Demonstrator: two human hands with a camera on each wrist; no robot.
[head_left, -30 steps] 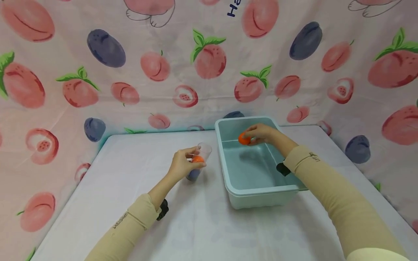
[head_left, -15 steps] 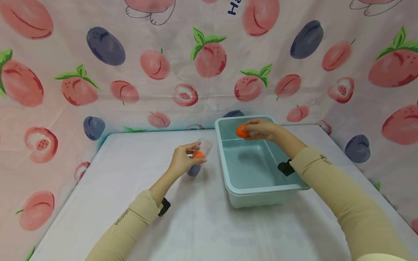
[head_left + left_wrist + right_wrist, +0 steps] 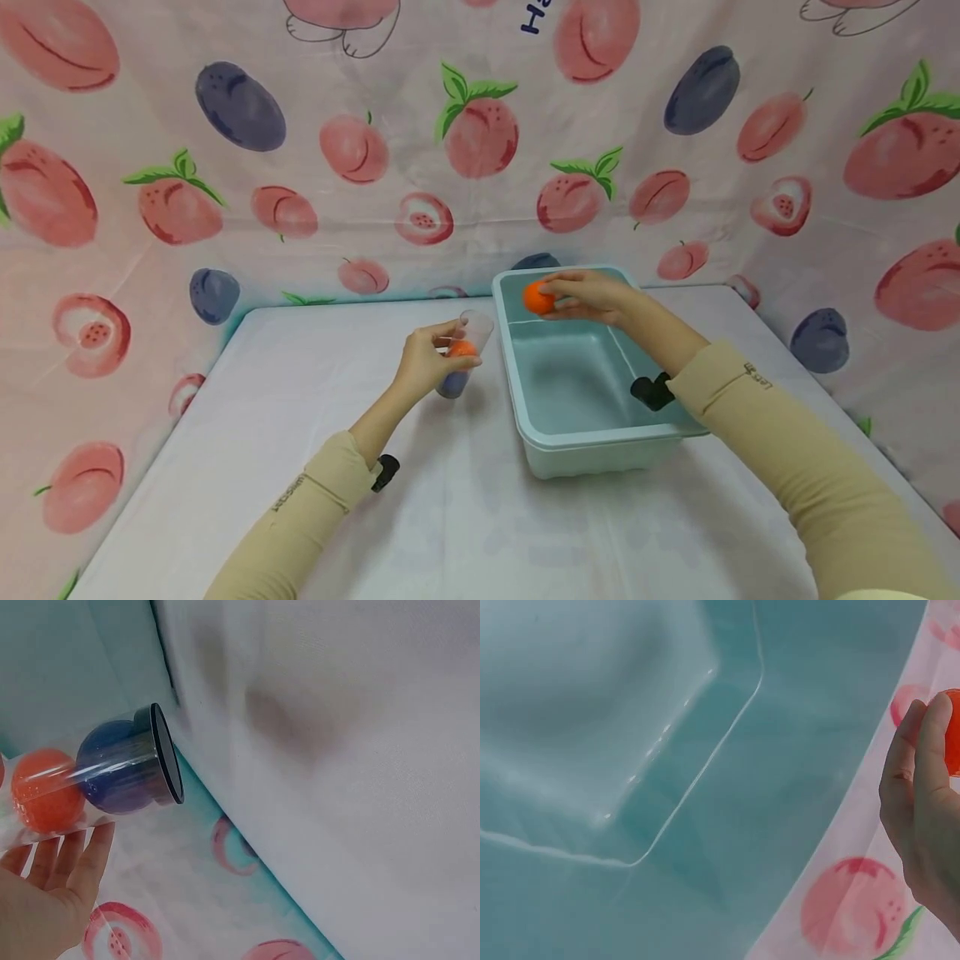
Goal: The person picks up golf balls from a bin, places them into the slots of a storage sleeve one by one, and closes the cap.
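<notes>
My left hand (image 3: pixel 426 362) grips a clear plastic tube (image 3: pixel 478 325) that leans to the right, left of the bin. Inside it, a blue ball (image 3: pixel 112 769) lies against the dark end cap (image 3: pixel 169 754), with an orange ball (image 3: pixel 49 795) above. The left wrist view cuts off another bit of orange at its left edge; I cannot tell what it belongs to. Over the far left part of the bin, my right hand (image 3: pixel 588 296) pinches an orange ball (image 3: pixel 537 298) between thumb and fingers. Only a slice of that ball shows in the right wrist view.
A pale blue-green plastic bin (image 3: pixel 600 433) stands on the white-covered table (image 3: pixel 360 533), right of the tube. Behind the table hangs a fruit-print cloth (image 3: pixel 345 217). Both wrists carry small black cameras.
My right hand has lifted the orange ball and carried it left, nearer the tube. My left hand has shifted slightly right and up, and the tube leans more to the right.
</notes>
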